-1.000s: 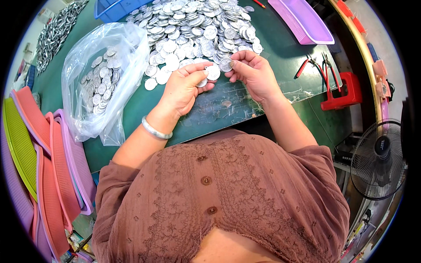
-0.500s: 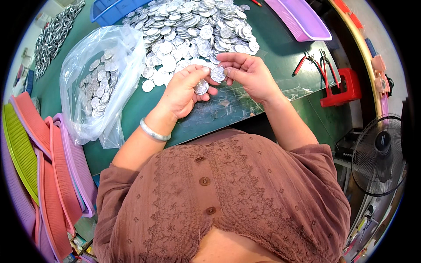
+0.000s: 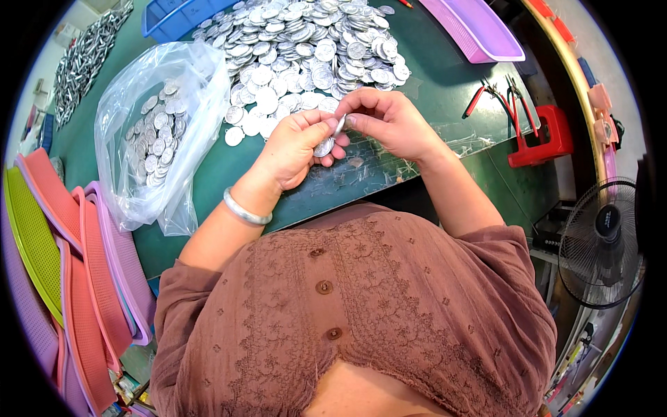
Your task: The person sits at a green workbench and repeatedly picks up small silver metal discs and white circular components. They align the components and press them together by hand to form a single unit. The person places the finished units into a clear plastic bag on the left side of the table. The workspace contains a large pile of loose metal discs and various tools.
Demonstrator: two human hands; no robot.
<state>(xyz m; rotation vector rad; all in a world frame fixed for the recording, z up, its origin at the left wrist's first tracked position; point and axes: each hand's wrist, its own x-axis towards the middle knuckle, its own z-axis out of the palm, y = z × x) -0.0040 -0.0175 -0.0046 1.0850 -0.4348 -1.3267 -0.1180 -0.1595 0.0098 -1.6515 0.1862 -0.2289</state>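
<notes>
Just in front of a heap of silver medallions (image 3: 313, 52), my two hands meet over the table edge. One round silver medallion (image 3: 340, 125), now seen nearly edge-on, is pinched between the thumbs and fingers of both hands. My left hand (image 3: 295, 146) also keeps more medallions (image 3: 324, 147) in its curled lower fingers; how many cannot be told. The fingers of my right hand (image 3: 392, 125) are bent, thumb and forefinger at the medallion's right side. Left of my hands lies a clear plastic bag (image 3: 118, 187) with many medallions (image 3: 160, 132) inside.
On the green table (image 3: 215, 167) are a blue bin (image 3: 180, 17), a purple basket (image 3: 479, 31), a pile of small metal parts (image 3: 87, 59) and red-handled pliers (image 3: 474, 102). A red stand (image 3: 549, 142) sits right, near a black fan (image 3: 601, 243). Coloured baskets (image 3: 90, 278) stack at left.
The pinched medallion has turned from face-up to nearly edge-on. My right hand has shifted slightly left, closer to my left hand. The bag and heap stay put.
</notes>
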